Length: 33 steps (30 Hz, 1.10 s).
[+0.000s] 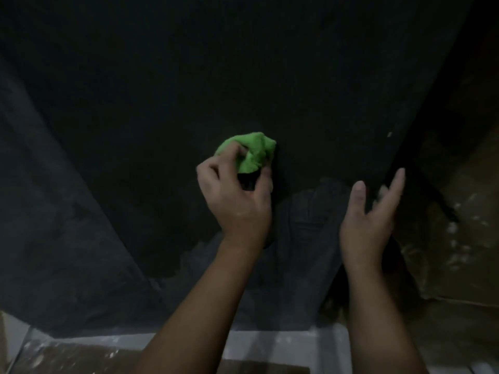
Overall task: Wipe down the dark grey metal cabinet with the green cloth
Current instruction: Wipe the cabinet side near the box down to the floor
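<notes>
while the left hand [237, 201] grips a bunched bright green cloth [249, 152] against the dark grey metal cabinet [243, 76], right hand [370, 222] to its right, fingers straight, holding nothing

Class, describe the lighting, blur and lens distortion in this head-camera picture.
Head view: very dim, the dark grey cabinet nearly black; only the green cloth stands out; the right hand looks slightly motion-blurred; the wide-angle lens bows the cabinet's edges.
</notes>
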Each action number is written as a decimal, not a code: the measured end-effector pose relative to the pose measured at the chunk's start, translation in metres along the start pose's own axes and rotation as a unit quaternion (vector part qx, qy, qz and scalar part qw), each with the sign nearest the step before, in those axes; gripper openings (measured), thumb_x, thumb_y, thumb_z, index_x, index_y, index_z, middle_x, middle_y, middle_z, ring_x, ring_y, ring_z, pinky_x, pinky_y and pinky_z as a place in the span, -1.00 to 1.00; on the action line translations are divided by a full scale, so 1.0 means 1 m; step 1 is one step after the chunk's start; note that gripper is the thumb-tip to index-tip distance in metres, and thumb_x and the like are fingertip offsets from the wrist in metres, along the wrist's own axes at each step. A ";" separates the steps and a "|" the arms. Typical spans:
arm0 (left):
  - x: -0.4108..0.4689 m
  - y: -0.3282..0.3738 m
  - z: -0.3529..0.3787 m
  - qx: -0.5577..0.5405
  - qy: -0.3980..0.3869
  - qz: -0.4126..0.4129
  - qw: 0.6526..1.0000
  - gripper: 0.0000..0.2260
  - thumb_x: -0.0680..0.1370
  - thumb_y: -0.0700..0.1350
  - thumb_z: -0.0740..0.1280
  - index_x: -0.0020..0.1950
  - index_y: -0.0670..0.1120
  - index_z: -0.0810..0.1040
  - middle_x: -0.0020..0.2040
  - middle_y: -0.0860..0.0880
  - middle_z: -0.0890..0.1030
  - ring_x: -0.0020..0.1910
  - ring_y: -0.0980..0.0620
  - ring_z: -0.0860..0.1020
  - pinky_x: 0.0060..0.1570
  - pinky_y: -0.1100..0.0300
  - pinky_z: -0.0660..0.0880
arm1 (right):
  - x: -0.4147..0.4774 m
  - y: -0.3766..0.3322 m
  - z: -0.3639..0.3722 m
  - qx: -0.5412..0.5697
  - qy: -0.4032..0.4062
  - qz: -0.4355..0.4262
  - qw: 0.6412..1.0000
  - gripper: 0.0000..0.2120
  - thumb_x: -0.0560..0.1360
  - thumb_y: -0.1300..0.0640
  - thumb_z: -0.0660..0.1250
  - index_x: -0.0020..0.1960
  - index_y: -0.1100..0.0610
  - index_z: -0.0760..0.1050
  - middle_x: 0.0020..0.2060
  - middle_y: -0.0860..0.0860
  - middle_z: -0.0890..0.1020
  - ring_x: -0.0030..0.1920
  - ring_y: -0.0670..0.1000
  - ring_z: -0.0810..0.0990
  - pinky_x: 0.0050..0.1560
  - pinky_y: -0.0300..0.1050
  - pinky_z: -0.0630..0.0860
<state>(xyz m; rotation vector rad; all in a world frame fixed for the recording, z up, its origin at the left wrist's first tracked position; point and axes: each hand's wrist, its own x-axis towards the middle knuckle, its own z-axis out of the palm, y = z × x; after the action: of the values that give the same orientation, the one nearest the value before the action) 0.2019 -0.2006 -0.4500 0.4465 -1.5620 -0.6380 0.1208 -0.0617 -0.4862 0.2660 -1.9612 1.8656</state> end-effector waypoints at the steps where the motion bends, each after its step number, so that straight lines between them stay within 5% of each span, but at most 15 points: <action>1: -0.008 0.004 0.010 0.010 -0.020 0.014 1.000 -0.62 0.40 -0.07 0.42 0.19 -0.11 0.56 0.03 -0.03 0.35 0.00 0.02 0.41 0.03 0.32 0.37 | 0.004 0.003 -0.003 0.037 -0.005 0.025 0.999 -0.46 0.69 -0.02 0.18 0.62 -0.11 0.10 0.55 0.01 0.30 0.44 -0.12 0.37 0.36 -0.12 0.42; 3: -0.027 0.012 0.028 0.023 -0.077 0.054 0.995 -0.61 0.38 -0.06 0.39 0.20 -0.09 0.54 0.00 -0.05 0.37 -0.01 0.01 0.36 0.02 0.41 0.27 | 0.011 0.009 -0.007 0.138 -0.008 0.078 0.987 -0.55 0.66 0.00 0.16 0.54 -0.05 0.33 0.44 -0.04 0.48 0.37 -0.15 0.47 0.40 -0.04 0.44; 5: -0.050 0.018 0.045 0.043 -0.167 0.120 0.978 -0.57 0.39 -0.05 0.33 0.25 -0.03 0.45 -0.01 -0.11 0.40 -0.03 -0.02 0.34 -0.04 0.26 0.30 | 0.018 0.014 -0.011 0.206 -0.009 0.125 0.970 -0.56 0.57 0.00 0.19 0.43 0.01 0.48 0.34 -0.03 0.58 0.35 -0.06 0.54 0.43 0.09 0.42; 9: -0.096 0.012 0.067 0.114 -0.288 0.225 0.924 -0.60 0.43 -0.07 0.32 0.27 0.00 0.46 0.01 -0.10 0.41 -0.10 -0.06 0.37 -0.17 0.09 0.45 | 0.027 0.020 -0.020 0.214 -0.045 0.144 0.965 -0.52 0.53 -0.03 0.19 0.41 0.06 0.52 0.32 -0.06 0.60 0.37 -0.05 0.52 0.49 0.12 0.34; 14: -0.120 -0.021 0.055 0.167 -0.372 0.302 0.862 -0.68 0.49 -0.03 0.24 0.24 0.04 0.41 0.03 -0.11 0.49 -0.13 -0.11 0.51 -0.20 0.10 0.50 | 0.031 0.029 -0.033 0.160 -0.116 0.140 0.970 -0.46 0.48 -0.27 0.20 0.40 -0.14 0.50 0.34 -0.18 0.57 0.38 -0.11 0.49 0.47 0.12 0.36; 17: -0.100 -0.027 0.043 0.142 -0.350 0.211 0.902 -0.80 0.52 -0.02 0.28 0.13 0.01 0.49 0.01 -0.12 0.55 -0.05 -0.07 0.49 -0.07 0.09 0.45 | 0.033 0.029 -0.036 0.158 -0.135 0.150 0.966 -0.53 0.44 -0.30 0.23 0.31 -0.24 0.53 0.30 -0.19 0.59 0.35 -0.11 0.52 0.44 0.13 0.40; 23: -0.051 0.026 0.059 0.017 -0.202 0.207 0.957 -0.66 0.42 -0.17 0.41 0.19 -0.11 0.58 0.15 -0.12 0.43 0.09 -0.06 0.39 0.10 0.16 0.36 | 0.037 0.030 -0.039 0.173 -0.132 0.173 0.961 -0.68 0.56 -0.15 0.28 0.27 -0.17 0.60 0.21 -0.13 0.66 0.27 -0.09 0.59 0.35 0.07 0.47; 27: -0.057 0.039 0.086 0.025 -0.222 0.285 0.932 -0.77 0.47 -0.13 0.41 0.10 -0.16 0.67 0.05 -0.20 0.58 0.00 -0.11 0.47 -0.03 0.04 0.43 | 0.041 0.024 -0.050 0.222 -0.122 0.211 0.944 -0.71 0.61 -0.01 0.17 0.10 -0.09 0.67 0.07 -0.05 0.73 0.14 -0.01 0.66 0.17 0.07 0.48; 33: -0.114 -0.015 0.077 0.074 -0.307 0.395 0.863 -0.78 0.50 -0.12 0.33 0.13 -0.06 0.58 0.11 -0.08 0.52 -0.03 -0.07 0.43 -0.15 0.08 0.30 | 0.044 0.020 -0.060 0.169 -0.089 0.146 0.971 -0.73 0.64 -0.02 0.18 0.18 -0.06 0.63 0.09 -0.08 0.72 0.14 -0.18 0.64 0.20 -0.11 0.48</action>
<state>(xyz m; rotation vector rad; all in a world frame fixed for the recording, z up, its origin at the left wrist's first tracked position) 0.1350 -0.1304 -0.5486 -0.3489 -2.2033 0.0071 0.0832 0.0050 -0.4849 0.2615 -1.8662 2.4484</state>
